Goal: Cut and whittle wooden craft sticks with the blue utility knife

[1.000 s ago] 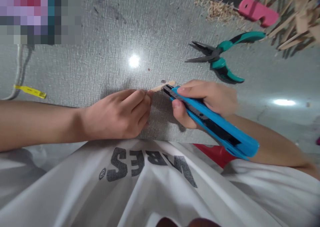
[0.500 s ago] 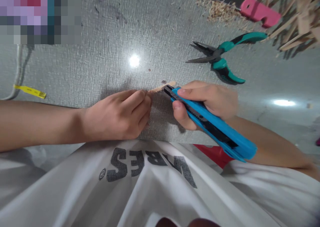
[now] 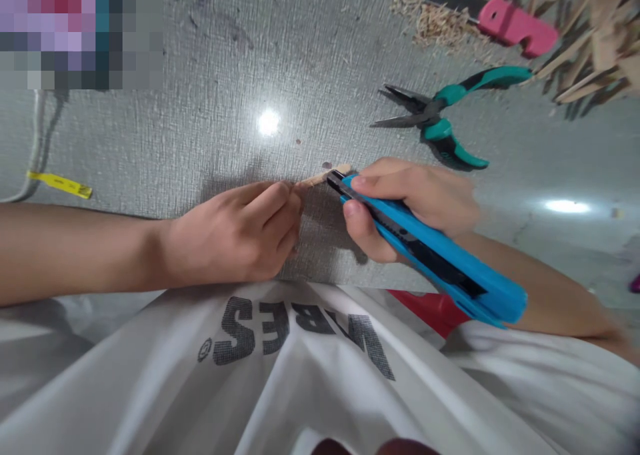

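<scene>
My left hand (image 3: pixel 240 231) is closed, pinching one end of a thin wooden stick (image 3: pixel 315 179) between thumb and fingers. The stick's free end points right, slightly raised in the view, just above the grey tabletop. My right hand (image 3: pixel 410 198) is wrapped round a blue utility knife (image 3: pixel 435 248) with a black slider track. Its blade end lies against the stick near the free end. The knife's butt slants down to the right, over my right forearm. How far the blade is out is hard to tell.
Pliers with teal-and-black handles (image 3: pixel 430 111) lie with jaws apart beyond my right hand. Further back are a pink-handled blade (image 3: pixel 517 27), wood shavings (image 3: pixel 440 31) and a heap of wooden sticks (image 3: pixel 605 41). A white cable (image 3: pixel 37 135) with a yellow tag (image 3: pixel 60 183) runs at left.
The knife's butt has swung a little to the right and down, while its tip stays at the stick. My left hand and the stick have hardly moved.
</scene>
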`<state>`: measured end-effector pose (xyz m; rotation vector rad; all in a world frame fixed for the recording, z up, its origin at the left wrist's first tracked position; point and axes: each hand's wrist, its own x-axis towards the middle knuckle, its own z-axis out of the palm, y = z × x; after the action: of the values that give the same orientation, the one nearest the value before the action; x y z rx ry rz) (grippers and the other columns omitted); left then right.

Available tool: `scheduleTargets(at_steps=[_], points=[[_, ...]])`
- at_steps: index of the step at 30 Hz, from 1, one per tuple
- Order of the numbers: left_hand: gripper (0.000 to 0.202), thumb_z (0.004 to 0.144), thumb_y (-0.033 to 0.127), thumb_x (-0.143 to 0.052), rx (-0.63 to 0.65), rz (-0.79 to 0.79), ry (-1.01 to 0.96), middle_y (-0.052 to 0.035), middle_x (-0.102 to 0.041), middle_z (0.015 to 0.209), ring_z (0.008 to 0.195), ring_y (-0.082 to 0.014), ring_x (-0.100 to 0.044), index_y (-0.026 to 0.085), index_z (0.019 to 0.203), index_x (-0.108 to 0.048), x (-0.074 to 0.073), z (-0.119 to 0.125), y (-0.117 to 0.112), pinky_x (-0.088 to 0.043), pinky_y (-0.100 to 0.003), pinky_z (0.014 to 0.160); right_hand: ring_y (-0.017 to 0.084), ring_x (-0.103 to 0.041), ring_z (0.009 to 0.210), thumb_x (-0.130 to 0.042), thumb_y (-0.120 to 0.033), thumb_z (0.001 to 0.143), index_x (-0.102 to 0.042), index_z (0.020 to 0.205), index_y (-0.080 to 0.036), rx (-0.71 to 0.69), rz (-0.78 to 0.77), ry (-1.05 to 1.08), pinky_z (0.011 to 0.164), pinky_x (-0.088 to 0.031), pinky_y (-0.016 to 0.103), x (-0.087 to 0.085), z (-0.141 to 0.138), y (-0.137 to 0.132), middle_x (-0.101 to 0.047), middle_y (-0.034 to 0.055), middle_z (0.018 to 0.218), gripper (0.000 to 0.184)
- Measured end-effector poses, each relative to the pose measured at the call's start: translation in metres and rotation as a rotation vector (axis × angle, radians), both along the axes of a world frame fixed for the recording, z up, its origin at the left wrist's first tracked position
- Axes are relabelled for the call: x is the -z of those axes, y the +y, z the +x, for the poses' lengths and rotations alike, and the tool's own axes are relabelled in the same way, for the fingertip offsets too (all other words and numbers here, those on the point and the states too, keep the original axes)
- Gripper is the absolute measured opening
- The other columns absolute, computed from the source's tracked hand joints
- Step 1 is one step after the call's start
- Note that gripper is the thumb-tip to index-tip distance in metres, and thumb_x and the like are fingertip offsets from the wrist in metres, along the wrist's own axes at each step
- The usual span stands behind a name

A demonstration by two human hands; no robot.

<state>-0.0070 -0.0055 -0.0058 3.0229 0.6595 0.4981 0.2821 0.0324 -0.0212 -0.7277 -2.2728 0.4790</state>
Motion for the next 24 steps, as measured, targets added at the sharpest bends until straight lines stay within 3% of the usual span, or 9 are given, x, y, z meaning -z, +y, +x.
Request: scheduleTargets(at_steps=[5, 10, 14, 20, 22, 24], points=[[0.031, 0.121, 0.015, -0.060, -0.034, 0.045, 0.028, -0.0196, -0.090, 0.121, 0.102, -0.0235, -0.083, -0.001, 0.123, -0.087, -0.005, 0.006, -0.004, -0.078, -0.034, 0.093, 0.021, -0.078, 0.064, -0.075, -0.018, 0.097, -0.063, 0.111, -0.031, 0.015, -0.023, -0.080, 0.054, -0.061, 0.035, -0.016, -0.007, 0.007, -0.079, -0.0020, 0.083, 0.022], [0.032, 0.121, 0.015, -0.061, -0.045, 0.047, 0.038, -0.0197, -0.091, 0.123, 0.107, -0.0249, -0.085, -0.002, 0.122, -0.089, -0.008, 0.006, -0.004, -0.078, -0.033, 0.100, 0.019, -0.073, 0.058, -0.073, -0.021, 0.097, -0.059, 0.106, -0.033, 0.047, -0.081, -0.071, 0.055, -0.059, 0.035, -0.019, -0.013, 0.006, -0.072, -0.0070, 0.075, 0.020], [0.031, 0.121, 0.015, -0.062, -0.045, 0.058, 0.029, -0.0198, -0.091, 0.121, 0.105, -0.0244, -0.085, 0.000, 0.120, -0.089, -0.008, 0.005, -0.002, -0.079, -0.034, 0.099, 0.019, -0.073, 0.063, -0.069, -0.017, 0.096, -0.058, 0.104, -0.033, 0.057, -0.103, -0.059, 0.061, -0.061, 0.035, -0.013, -0.014, 0.008, -0.073, -0.0059, 0.079, 0.021], [0.031, 0.118, 0.013, -0.061, -0.034, 0.169, 0.024, -0.0244, -0.091, 0.122, 0.103, -0.0272, -0.087, -0.004, 0.120, -0.087, 0.001, 0.007, -0.007, -0.077, -0.036, 0.094, 0.018, -0.063, 0.055, -0.068, -0.029, 0.101, -0.059, 0.099, -0.032, 0.083, -0.096, 0.072, 0.052, -0.052, 0.034, 0.004, -0.015, 0.010, -0.064, -0.0053, 0.071, 0.010], [0.034, 0.120, 0.019, -0.061, -0.037, 0.188, 0.009, -0.0271, -0.090, 0.126, 0.108, -0.0293, -0.088, -0.005, 0.121, -0.086, 0.002, 0.004, -0.005, -0.077, -0.038, 0.096, 0.018, -0.061, 0.054, -0.067, -0.032, 0.103, -0.059, 0.098, -0.032, 0.088, -0.077, 0.110, 0.050, -0.050, 0.035, 0.013, -0.016, 0.010, -0.063, -0.0047, 0.070, 0.009], [0.036, 0.122, 0.028, -0.062, -0.030, 0.104, -0.052, -0.0250, -0.090, 0.126, 0.107, -0.0292, -0.087, 0.001, 0.116, -0.085, -0.001, -0.003, 0.001, -0.076, -0.040, 0.091, 0.018, -0.061, 0.054, -0.068, -0.034, 0.101, -0.060, 0.097, -0.033, 0.085, -0.017, 0.168, 0.049, -0.047, 0.034, 0.021, -0.017, 0.010, -0.063, -0.0053, 0.068, 0.009]])
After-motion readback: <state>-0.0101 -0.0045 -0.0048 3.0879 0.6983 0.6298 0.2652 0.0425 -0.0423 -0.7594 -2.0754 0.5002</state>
